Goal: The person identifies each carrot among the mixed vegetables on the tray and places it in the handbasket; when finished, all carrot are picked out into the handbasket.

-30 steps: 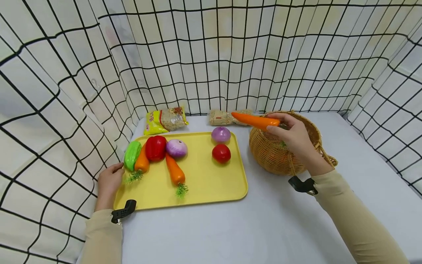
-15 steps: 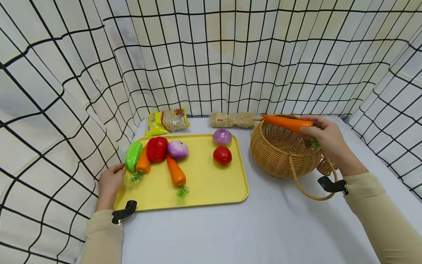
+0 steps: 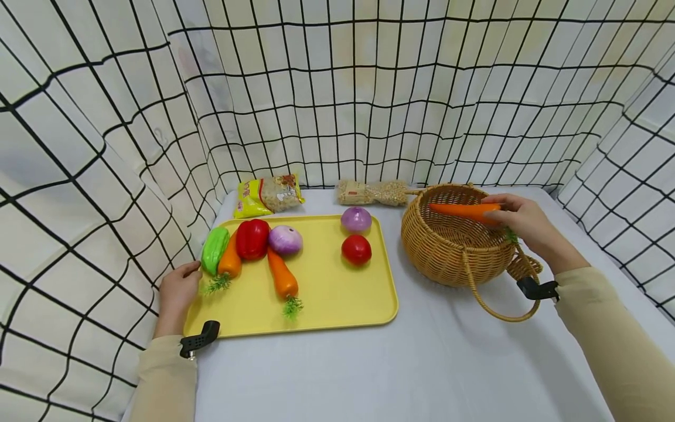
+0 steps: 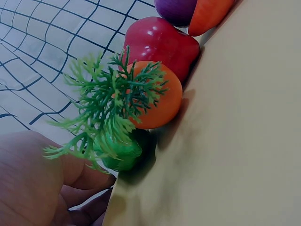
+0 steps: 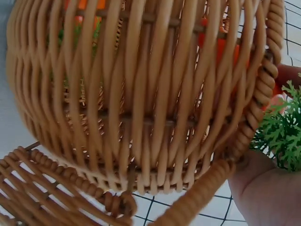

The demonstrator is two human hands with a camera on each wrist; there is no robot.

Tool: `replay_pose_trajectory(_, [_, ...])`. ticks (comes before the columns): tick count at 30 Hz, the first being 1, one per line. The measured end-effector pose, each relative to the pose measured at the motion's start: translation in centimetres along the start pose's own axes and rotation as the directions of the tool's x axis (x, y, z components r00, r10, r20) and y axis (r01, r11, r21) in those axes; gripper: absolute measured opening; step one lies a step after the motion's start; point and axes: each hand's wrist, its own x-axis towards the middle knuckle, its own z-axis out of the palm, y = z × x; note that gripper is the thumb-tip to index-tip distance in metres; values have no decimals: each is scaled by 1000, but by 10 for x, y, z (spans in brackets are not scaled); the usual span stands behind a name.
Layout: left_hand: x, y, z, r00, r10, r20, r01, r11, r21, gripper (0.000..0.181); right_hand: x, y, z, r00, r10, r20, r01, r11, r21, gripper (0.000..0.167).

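Right wrist view: basket weave hides much of inside; orange and green shapes behind it hard to make out; right hand cut off at frame edge. Compared with half second ago, carrot sits lower, tip now within basket mouth. Carrot smooth, bright orange, tapering leftward, feathery green top. Right hand pinches its thick end. Left hand touches tray's left edge; cannot tell whether gripping.

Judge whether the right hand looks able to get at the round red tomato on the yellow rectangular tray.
Probably not yet: the right hand grips a long orange carrot at the mouth of the round tan wicker basket. Freed, it seems able; nothing covers the tomato.
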Motion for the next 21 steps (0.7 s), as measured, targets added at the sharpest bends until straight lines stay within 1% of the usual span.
replay_pose_trajectory(3, [1, 0, 1, 1000, -2, 3, 2, 1000, 0, 48, 6, 0, 2, 999, 12, 38, -10, 999, -38, 55])
replay_pose_trajectory(7, [1, -1, 1, 1000, -1, -1, 1, 1000, 6, 48, 14, -3, 5, 997, -1, 74, 7, 996, -83, 55])
replay_pose_trajectory(13, [0, -1, 1, 1000, -3, -7, 3, 1000, 5, 48, 25, -5, 9, 988, 19, 154, 5, 988, -155, 57])
replay_pose_trajectory(21, [0, 0, 1, 1000, -1, -9, 1, 1000, 2, 48, 33, -10, 16, 979, 65, 191, -33, 985, -168, 56])
